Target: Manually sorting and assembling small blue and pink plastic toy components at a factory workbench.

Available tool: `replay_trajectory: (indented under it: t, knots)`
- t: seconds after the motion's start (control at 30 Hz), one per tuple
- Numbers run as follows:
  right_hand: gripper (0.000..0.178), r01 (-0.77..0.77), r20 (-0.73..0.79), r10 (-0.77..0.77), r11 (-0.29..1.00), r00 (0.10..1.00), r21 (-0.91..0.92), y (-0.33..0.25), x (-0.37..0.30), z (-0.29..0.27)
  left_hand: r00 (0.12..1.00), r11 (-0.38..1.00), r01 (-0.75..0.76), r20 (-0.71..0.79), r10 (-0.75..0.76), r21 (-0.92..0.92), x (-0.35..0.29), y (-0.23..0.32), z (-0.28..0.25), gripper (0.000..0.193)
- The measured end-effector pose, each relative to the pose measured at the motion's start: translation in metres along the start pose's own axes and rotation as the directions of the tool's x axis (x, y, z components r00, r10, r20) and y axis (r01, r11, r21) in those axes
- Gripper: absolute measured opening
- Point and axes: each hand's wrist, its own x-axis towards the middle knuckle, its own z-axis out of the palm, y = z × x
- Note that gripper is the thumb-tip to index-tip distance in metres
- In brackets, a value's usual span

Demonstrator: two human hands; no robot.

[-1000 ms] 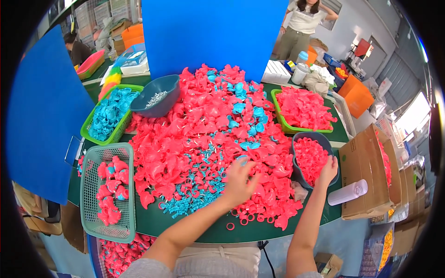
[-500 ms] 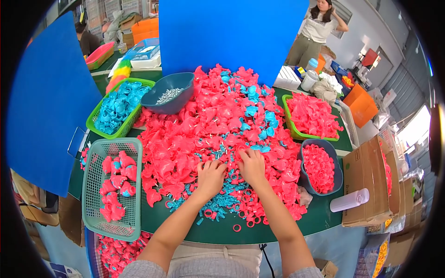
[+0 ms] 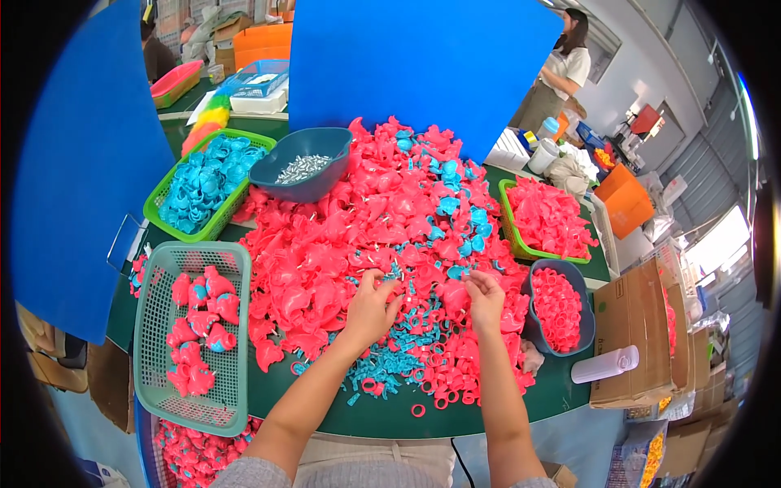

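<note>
My left hand (image 3: 373, 311) is over the middle of a heap of glossy pink plastic shell pieces (image 3: 325, 244), its fingers bent and thumb apart; nothing shows clearly between them. To its right, my right hand (image 3: 486, 306) is raised above the heap with thumb and fingertips pinched together. Whatever is in that pinch is too small to make out. Below and between the hands lie small blue plastic parts (image 3: 381, 364) and pink rings (image 3: 447, 382). Blue shell pieces (image 3: 448, 205) are scattered through the heap's right side.
At left stand a green mesh basket (image 3: 148, 325) with pink-and-blue assembled figures and a lime basket (image 3: 152, 213) of blue shells. A dark bowl (image 3: 268, 185) holds screws. At right are a lime basket (image 3: 521, 242) of pink pieces, a grey tub (image 3: 533, 329) of rings, and a lilac bottle (image 3: 604, 364).
My right hand has lifted off the heap and moved right, its fingers now pinched. My left hand stays near its place, with the fingers turned inward. The person at back right has turned.
</note>
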Motion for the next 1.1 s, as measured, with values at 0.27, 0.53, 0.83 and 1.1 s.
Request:
replay_trajectory:
  t: [0.27,0.53,0.83,1.1]
  knots:
    - [0.024,0.126,0.233,-0.054,0.943,0.971,-0.307,-0.028,-0.030,0.050,0.949,0.792,0.314,0.141,-0.283,-0.524,0.025,-0.017,0.023,0.022]
    - [0.063,0.377,0.377,-0.032,0.130,0.926,-0.917,-0.028,0.003,0.070,0.957,0.813,0.288,0.117,-0.266,-0.506,0.032,-0.023,0.021,0.022]
    - [0.044,0.213,0.076,-0.199,0.920,0.977,-0.329,0.004,0.031,0.030,0.946,0.808,0.319,0.209,-0.246,-0.496,0.030,-0.014,0.027,0.031]
    - [0.040,-0.333,0.037,0.382,0.750,0.923,0.572,-0.037,0.009,0.030,0.930,0.982,0.093,0.368,-0.027,-0.163,0.010,0.020,0.026,0.050]
